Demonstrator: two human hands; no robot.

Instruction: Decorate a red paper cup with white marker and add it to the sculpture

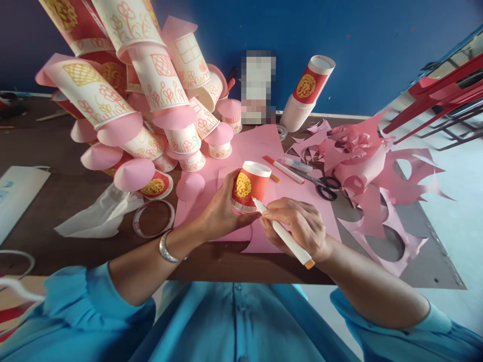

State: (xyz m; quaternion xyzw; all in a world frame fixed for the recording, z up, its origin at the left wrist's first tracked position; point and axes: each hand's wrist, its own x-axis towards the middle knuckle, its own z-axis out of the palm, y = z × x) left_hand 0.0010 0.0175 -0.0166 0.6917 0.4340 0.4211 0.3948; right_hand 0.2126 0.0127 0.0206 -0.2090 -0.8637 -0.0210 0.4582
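Observation:
My left hand [222, 213] is wrapped round a red and white paper cup [256, 187] with a gold emblem, its white rim facing up. A white marker pen [287, 237] with an orange end sits in my right hand [298, 223], gripped between thumb and fingers. The pen's tip touches or nearly touches the cup's lower side. Pink paper sheets [302, 211] lie beneath both hands. To the left, white paper cups [160, 83] with drawn flowers and windows are stacked into towers with pink paper cones [134, 175].
Black-handled scissors [326, 188] and another marker [289, 171] lie right of the cup. Pink paper scraps [377, 166] spread over the right side. A stack of cups [298, 113] leans by the blue wall. A cut cup ring [140, 226] and white tissue [98, 216] lie on the left.

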